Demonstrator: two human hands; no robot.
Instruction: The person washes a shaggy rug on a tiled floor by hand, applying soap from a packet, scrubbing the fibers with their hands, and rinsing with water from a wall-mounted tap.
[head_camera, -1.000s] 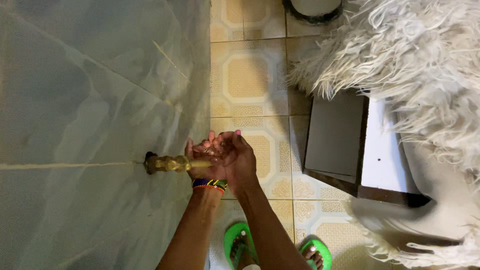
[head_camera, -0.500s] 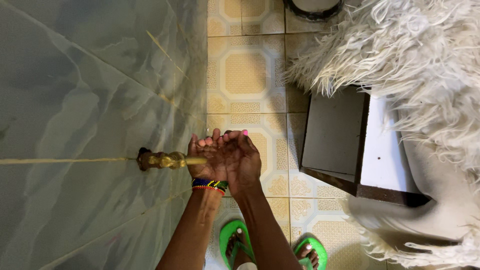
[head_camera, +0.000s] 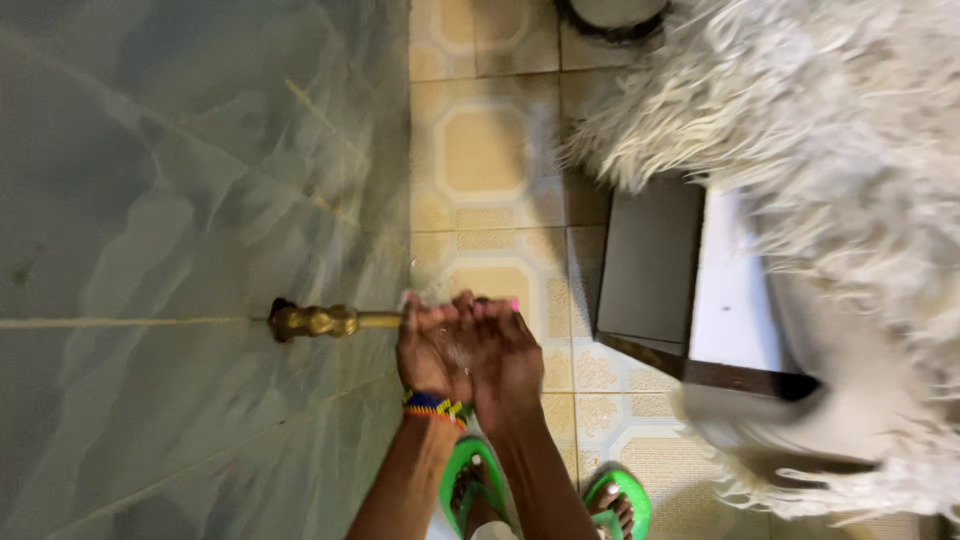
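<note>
A brass tap (head_camera: 315, 321) sticks out of the grey-green marble wall (head_camera: 180, 200) at the left. My left hand (head_camera: 430, 348), with a beaded band (head_camera: 436, 406) on its wrist, is right at the end of the tap's spout, fingers lightly curled. My right hand (head_camera: 508, 352), with pink nails, presses against the left hand, side by side under the spout. Neither hand holds anything. The view is slightly blurred, and I cannot make out any water.
The floor has yellow patterned tiles (head_camera: 485, 150). My feet in green flip-flops (head_camera: 470, 482) stand below the hands. A dark box with a white top (head_camera: 650, 260) sits to the right, partly under a shaggy white cover (head_camera: 830, 130). A round dark object (head_camera: 610, 15) is at the top edge.
My hands have dropped lower in the view and closed in together, from an upward-cupped pose to fingers bent over at the spout. The view has shifted and blurred.
</note>
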